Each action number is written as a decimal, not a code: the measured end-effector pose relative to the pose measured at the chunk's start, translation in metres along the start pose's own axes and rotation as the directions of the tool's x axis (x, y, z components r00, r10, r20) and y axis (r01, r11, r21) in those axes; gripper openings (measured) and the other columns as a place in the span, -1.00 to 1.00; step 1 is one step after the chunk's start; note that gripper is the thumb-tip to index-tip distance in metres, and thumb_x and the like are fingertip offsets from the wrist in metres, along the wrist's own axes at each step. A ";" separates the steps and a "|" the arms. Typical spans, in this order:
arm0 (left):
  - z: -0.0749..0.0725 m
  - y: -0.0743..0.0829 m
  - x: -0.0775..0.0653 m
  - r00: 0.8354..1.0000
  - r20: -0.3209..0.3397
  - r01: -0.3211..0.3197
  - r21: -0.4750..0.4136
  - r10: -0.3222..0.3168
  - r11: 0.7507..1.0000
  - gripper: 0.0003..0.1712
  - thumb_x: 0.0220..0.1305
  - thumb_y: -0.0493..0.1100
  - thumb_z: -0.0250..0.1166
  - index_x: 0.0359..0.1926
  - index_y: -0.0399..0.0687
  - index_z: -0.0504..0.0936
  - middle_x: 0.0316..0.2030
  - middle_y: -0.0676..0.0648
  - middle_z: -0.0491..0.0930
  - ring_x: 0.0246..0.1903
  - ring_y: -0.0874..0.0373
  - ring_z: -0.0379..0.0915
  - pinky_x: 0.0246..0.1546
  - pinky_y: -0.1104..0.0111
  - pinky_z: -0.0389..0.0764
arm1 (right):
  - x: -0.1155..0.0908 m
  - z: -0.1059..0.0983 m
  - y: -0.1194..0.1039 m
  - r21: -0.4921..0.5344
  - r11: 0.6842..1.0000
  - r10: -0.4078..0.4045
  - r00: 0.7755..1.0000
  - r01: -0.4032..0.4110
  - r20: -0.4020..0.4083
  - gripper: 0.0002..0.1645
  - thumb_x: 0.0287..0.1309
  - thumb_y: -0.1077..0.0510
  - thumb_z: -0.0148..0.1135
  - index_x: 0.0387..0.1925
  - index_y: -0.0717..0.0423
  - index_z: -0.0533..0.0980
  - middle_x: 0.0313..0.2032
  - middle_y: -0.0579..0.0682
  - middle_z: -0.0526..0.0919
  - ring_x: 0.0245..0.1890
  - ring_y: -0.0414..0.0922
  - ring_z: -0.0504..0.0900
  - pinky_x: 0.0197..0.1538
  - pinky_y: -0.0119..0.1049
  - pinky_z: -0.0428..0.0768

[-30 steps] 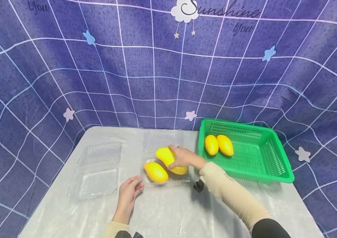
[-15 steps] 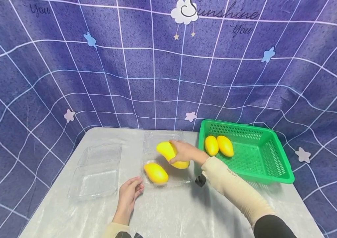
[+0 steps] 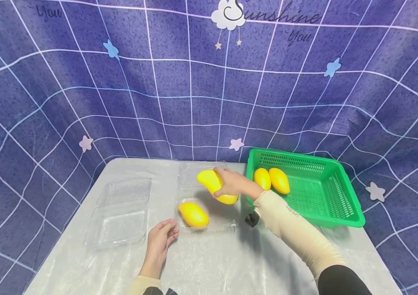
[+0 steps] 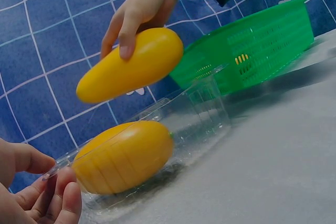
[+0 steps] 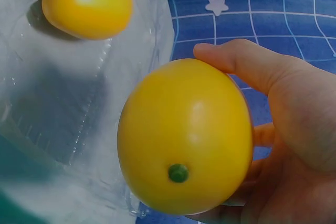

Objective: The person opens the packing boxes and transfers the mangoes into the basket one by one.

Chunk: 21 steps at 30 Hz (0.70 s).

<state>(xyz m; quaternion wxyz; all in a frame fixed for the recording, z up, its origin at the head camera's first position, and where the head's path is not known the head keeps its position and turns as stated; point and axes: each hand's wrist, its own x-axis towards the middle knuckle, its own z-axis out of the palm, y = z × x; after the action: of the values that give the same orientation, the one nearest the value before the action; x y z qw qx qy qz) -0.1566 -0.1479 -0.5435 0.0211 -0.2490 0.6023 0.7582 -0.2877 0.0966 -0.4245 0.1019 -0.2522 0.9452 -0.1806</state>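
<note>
My right hand (image 3: 232, 182) grips a yellow mango (image 3: 209, 179) from above, thumb on one side and fingers on the other. This mango is up in the air over a clear plastic clamshell box (image 3: 225, 222), its green stem end facing the right wrist camera (image 5: 178, 173). Inside the box's left half lies a second mango (image 3: 193, 214). My left hand (image 3: 160, 239) pinches the box's near left rim between thumb and fingers, as the left wrist view shows (image 4: 42, 187). The box's lid (image 3: 197, 172) is folded back toward the curtain.
At the right stands a green plastic basket (image 3: 304, 213) with two more mangoes, one of them a plump mango (image 3: 279, 180) by its left wall. Another open clear clamshell box (image 3: 118, 223) lies on the left of the grey-covered table (image 3: 201, 266). A blue gridded curtain (image 3: 209, 110) hangs behind.
The right hand has lifted its mango up out of the box and moved slightly right and away. The left hand stays at the box's rim.
</note>
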 end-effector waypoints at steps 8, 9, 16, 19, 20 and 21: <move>0.000 -0.001 0.001 1.000 -0.003 0.006 0.009 -0.006 1.000 -0.57 0.33 -0.25 0.18 0.15 -0.43 0.43 -0.18 -0.11 0.64 -0.34 0.22 0.58 -0.25 0.45 0.68 | 0.000 -0.006 0.007 0.011 1.000 0.014 1.000 -0.014 0.004 0.20 -0.14 -0.20 0.47 0.45 0.12 0.10 0.26 0.26 0.44 0.18 0.15 0.51 0.21 0.11 0.52; 0.000 -0.001 0.001 1.000 -0.002 0.005 0.010 -0.005 1.000 -0.56 0.33 -0.25 0.18 0.15 -0.43 0.43 -0.17 -0.11 0.64 -0.34 0.22 0.58 -0.25 0.46 0.68 | -0.001 -0.008 0.008 0.010 1.000 0.014 1.000 -0.014 0.004 0.21 -0.14 -0.20 0.47 0.45 0.13 0.10 0.27 0.26 0.43 0.18 0.16 0.51 0.21 0.11 0.52; -0.001 -0.001 0.000 1.000 0.008 0.000 0.000 0.000 1.000 -0.55 0.34 -0.25 0.18 0.17 -0.46 0.41 -0.20 -0.10 0.63 -0.34 0.22 0.58 -0.24 0.46 0.67 | -0.003 -0.015 0.017 0.019 1.000 0.009 1.000 -0.008 -0.021 0.20 -0.12 -0.18 0.44 0.46 0.16 0.08 0.40 0.26 0.26 0.28 0.23 0.42 0.30 0.16 0.43; -0.001 -0.001 0.001 1.000 0.001 0.006 0.007 -0.006 1.000 -0.55 0.34 -0.25 0.18 0.17 -0.44 0.42 -0.18 -0.11 0.63 -0.33 0.22 0.58 -0.24 0.46 0.68 | -0.005 -0.018 0.023 0.015 1.000 0.002 0.999 -0.001 -0.041 0.17 -0.12 -0.18 0.44 0.44 0.18 0.11 0.34 0.24 0.37 0.24 0.20 0.45 0.26 0.15 0.46; 0.000 -0.001 0.001 1.000 -0.001 0.007 0.010 -0.007 1.000 -0.55 0.34 -0.24 0.18 0.17 -0.43 0.42 -0.17 -0.12 0.63 -0.33 0.22 0.58 -0.24 0.46 0.68 | -0.006 -0.019 0.025 0.018 1.000 0.002 0.999 -0.001 -0.046 0.16 -0.12 -0.18 0.44 0.43 0.18 0.13 0.30 0.23 0.42 0.21 0.19 0.47 0.24 0.14 0.48; 0.000 -0.001 0.001 1.000 -0.002 0.008 0.014 -0.008 1.000 -0.55 0.34 -0.24 0.18 0.17 -0.43 0.42 -0.15 -0.13 0.62 -0.33 0.22 0.58 -0.23 0.46 0.68 | -0.007 -0.021 0.027 0.020 1.000 0.001 0.999 0.001 -0.053 0.16 -0.13 -0.18 0.44 0.41 0.19 0.14 0.25 0.22 0.47 0.18 0.17 0.49 0.21 0.12 0.50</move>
<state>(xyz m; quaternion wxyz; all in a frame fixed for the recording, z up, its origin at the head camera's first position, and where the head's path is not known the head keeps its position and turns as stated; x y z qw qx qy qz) -0.1574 -0.1483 -0.5449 0.0252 -0.2518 0.6065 0.7538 -0.2995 0.1277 -0.4151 0.0793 -0.2463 0.9457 -0.1966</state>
